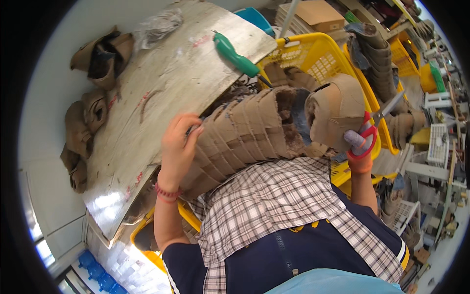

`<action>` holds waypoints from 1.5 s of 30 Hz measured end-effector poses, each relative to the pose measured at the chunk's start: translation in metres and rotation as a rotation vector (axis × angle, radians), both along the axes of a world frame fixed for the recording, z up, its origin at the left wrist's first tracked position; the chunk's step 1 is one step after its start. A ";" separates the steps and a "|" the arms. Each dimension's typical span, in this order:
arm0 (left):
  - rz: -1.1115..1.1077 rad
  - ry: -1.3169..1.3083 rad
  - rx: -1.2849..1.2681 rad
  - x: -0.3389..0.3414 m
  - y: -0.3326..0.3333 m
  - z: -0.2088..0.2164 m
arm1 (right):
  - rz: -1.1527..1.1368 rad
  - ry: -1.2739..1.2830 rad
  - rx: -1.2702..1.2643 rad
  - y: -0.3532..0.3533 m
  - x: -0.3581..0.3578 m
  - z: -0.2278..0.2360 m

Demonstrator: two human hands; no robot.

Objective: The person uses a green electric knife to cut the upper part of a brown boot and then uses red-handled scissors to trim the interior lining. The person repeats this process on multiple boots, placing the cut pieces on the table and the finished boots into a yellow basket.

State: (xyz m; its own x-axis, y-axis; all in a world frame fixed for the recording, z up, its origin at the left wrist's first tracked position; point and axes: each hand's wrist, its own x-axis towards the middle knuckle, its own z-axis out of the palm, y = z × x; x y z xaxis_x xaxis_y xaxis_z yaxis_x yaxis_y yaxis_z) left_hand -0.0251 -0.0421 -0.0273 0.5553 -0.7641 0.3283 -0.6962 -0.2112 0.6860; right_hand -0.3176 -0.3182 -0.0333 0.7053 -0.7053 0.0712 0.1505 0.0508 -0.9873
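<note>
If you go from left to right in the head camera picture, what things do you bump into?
Brown boot pieces by the wall → left hand → tan woven boot → green-handled tool → red-handled scissors in the right hand → white crate.

Worktop [161,93]: scuffed, scratched metal sheet with red marks, bright glare at its lower end. Green-handled tool [236,58] lying near its far edge; crumpled clear plastic [159,27] at the far corner.
Wall [54,63]: pale, plain, running along the left of the worktop, with brown pieces [85,125] piled against it.
Baskets [318,59]: yellow plastic mesh, several, beside and behind the worktop.
Cardboard box [318,14]: at the top.
Racks [438,142]: white, cluttered, on the right.
Blue crate [100,279]: lower left, below a lit window strip [41,247].
</note>
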 end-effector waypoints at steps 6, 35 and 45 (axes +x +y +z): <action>0.129 0.181 0.040 -0.027 0.043 -0.020 | 0.268 -0.449 0.466 -0.039 -0.048 -0.063; 0.230 0.348 -0.172 -0.035 0.072 -0.039 | 0.460 0.285 -0.212 0.038 0.066 -0.058; 0.944 0.493 -0.689 -0.044 0.160 -0.073 | 0.588 0.456 -0.364 0.002 0.040 -0.079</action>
State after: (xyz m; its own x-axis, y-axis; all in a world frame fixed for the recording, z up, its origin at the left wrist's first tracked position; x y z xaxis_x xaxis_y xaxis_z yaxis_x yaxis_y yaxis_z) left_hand -0.0693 0.1180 -0.1002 0.9652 0.2405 0.1025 -0.1101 0.0184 0.9937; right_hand -0.2780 -0.3165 -0.1123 0.9669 -0.1999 -0.1585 -0.2200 -0.3386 -0.9149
